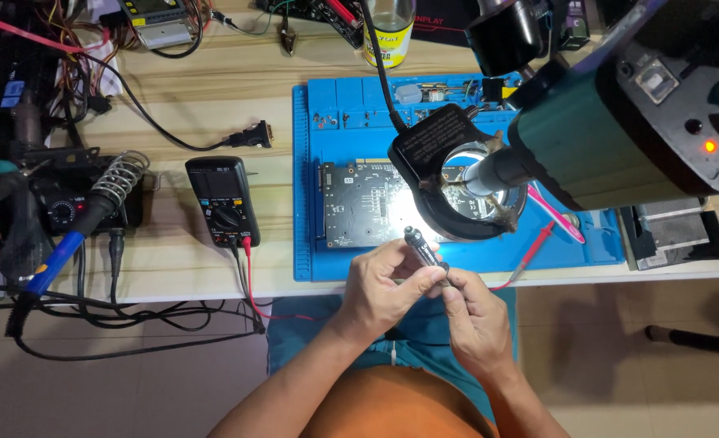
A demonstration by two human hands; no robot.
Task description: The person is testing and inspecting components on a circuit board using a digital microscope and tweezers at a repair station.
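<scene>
Two hands clamp one screwdriver (424, 248) above the counter (173, 268) edge: left hand (384, 288) grips the shaft, right hand (474, 320) the lower-right end, its axis slanting up-left toward the circuit board (359, 203).

Multimeter (224, 200) left of blue mat (311, 268): small grey rectangular screen at top. Clear bottle (389, 31) at worktop rear: yellow label. Ring light (444, 154): white printed label on black housing.
</scene>
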